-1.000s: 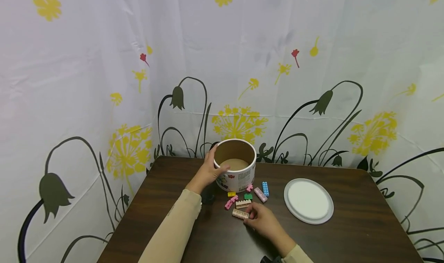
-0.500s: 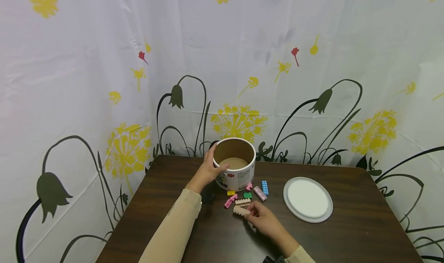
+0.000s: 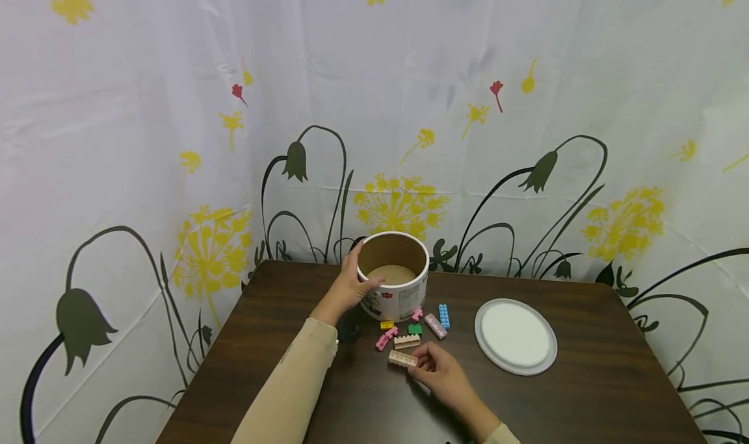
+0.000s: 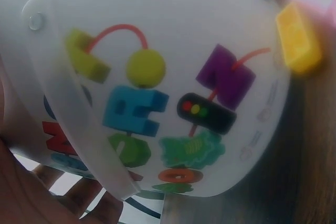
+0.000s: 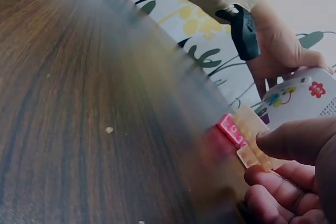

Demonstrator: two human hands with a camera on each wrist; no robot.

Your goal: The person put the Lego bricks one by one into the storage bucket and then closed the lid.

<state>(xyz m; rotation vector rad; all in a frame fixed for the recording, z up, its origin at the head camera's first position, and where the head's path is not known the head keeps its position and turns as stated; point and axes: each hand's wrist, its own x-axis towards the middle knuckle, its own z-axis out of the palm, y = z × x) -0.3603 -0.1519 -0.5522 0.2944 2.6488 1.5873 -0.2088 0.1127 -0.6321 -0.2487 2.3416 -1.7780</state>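
Observation:
My left hand (image 3: 346, 291) grips the left side of a white bucket (image 3: 404, 303), thumb over the front rim and fingers round the far side. Printed letters and a white handle show on the bucket (image 4: 157, 35) in the left wrist view. It stands upright, with no contents showing inside. My right hand (image 3: 443, 378) pinches one end of a beige toy brick (image 3: 402, 359) between thumb and fingers, its hollow underside facing up. Just behind it lies another beige brick (image 3: 407, 342), studs showing along its edge.
Around the bucket's front lie a yellow brick (image 3: 387, 325), a green brick (image 3: 415, 329), pink bricks (image 3: 386, 339), a pale pink brick (image 3: 435, 326) and a blue brick (image 3: 444, 316). A round white lid (image 3: 516, 337) lies on the table's right. A patterned curtain (image 3: 374, 106) hangs behind.
The beige brick has rolled in my right fingers: its side faced up half a second ago, its hollow underside now. My left hand has kept its grip on the bucket.

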